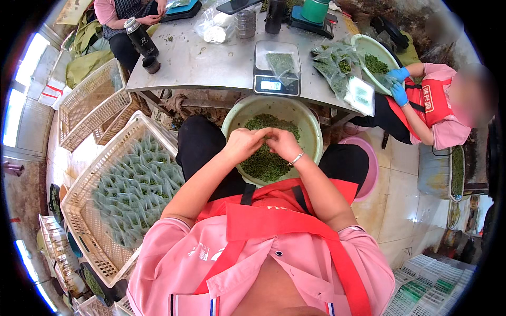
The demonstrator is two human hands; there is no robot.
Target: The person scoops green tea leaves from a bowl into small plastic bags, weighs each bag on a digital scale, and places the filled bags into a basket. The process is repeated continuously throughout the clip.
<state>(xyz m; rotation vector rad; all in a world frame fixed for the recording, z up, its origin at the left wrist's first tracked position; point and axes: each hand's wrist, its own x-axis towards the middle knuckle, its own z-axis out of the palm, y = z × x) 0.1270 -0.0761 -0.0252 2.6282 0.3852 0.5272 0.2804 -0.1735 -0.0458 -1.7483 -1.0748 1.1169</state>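
Both my hands meet above a pale green basin (315,131) that sits between my knees. Small green berries (266,166) cover its bottom. My left hand (245,144) has its fingers drawn together, the tips touching those of my right hand (284,145), which wears a silver bracelet. Whatever lies between the fingertips is too small or hidden to make out. Beyond the basin, at the table's near edge, a digital scale (276,86) carries a clear plastic bag (281,63) with green berries inside.
At my left, a cream crate (87,231) holds several filled plastic bags (137,195). A steel table (211,68) spans the front, with filled bags (337,63) on its right. A blue-gloved co-worker (437,100) holds another basin (361,45). A pink basin (370,168) stands beside my right knee.
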